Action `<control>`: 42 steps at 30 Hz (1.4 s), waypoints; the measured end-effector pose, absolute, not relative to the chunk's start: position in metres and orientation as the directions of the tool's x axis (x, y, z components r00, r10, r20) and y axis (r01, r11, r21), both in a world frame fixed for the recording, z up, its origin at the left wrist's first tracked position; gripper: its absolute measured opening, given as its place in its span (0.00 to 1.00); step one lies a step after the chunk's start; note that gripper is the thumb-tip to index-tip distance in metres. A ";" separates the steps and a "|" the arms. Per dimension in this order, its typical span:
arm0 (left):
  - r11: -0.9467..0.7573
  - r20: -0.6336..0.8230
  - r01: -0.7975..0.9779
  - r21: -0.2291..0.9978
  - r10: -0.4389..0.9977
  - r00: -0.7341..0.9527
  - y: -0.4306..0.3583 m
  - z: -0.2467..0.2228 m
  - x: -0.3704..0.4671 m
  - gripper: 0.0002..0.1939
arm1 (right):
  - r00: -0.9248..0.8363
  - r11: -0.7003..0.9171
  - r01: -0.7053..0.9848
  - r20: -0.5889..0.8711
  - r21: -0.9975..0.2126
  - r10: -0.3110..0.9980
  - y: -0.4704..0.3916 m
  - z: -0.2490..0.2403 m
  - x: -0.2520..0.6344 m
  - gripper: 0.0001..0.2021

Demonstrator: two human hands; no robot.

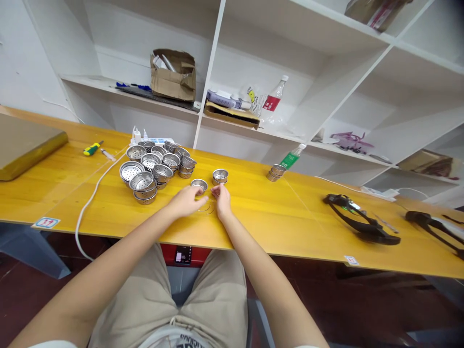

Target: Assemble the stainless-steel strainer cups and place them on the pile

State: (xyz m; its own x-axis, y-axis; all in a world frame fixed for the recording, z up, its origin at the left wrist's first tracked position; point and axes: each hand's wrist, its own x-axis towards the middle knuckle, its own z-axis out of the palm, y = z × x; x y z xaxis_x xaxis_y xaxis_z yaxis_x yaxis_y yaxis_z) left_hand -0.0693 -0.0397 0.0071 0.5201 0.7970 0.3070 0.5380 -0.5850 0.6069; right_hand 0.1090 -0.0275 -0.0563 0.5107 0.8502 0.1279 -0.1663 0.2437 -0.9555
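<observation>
Two small groups of round metal cups stand before me on the yellow table (253, 217). My left hand (186, 200) is beside a single cup (199, 183), its fingers curled near the rim; whether they grip anything is hard to make out. Just right of it, my right hand (222, 199) is at the near side of a short cup stack (220, 176), fingertips hidden or too small to read. Thin wire-like rings (207, 207) lie between the hands. A large cluster of perforated metal cups (150, 162), many stacked, stands to the left.
Farther right are another cup stack (275, 172), a green-labelled bottle (292, 157) and black headsets (357, 220). A white cable (90, 198) crosses the table's left part, near a screwdriver (93, 148) and a large box (29, 145). Shelves (137, 96) rise behind.
</observation>
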 end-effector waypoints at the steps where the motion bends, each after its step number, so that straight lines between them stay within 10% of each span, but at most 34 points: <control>1: -0.616 0.276 0.566 0.548 0.771 0.573 -0.049 0.000 -0.074 0.23 | 0.518 0.241 -0.180 0.117 -0.954 0.847 -0.027 -0.056 0.108 0.21; 30: -0.667 0.376 0.466 0.582 0.728 0.573 -0.050 -0.031 -0.061 0.10 | 0.513 0.252 -0.569 -0.099 -0.782 0.852 -0.055 -0.053 0.075 0.11; 42: -0.690 0.316 0.382 0.615 0.659 0.682 -0.031 -0.031 -0.044 0.11 | 0.514 0.257 0.019 0.230 -0.966 0.826 -0.019 -0.049 0.134 0.13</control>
State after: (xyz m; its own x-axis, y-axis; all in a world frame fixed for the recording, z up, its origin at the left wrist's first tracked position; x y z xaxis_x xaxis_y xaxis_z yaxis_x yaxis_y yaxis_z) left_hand -0.0439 -0.0312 -0.0308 0.6824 0.6592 0.3158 0.3816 -0.6898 0.6153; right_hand 0.1335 -0.0189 -0.0493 0.5144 0.8263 0.2297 0.0193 0.2566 -0.9663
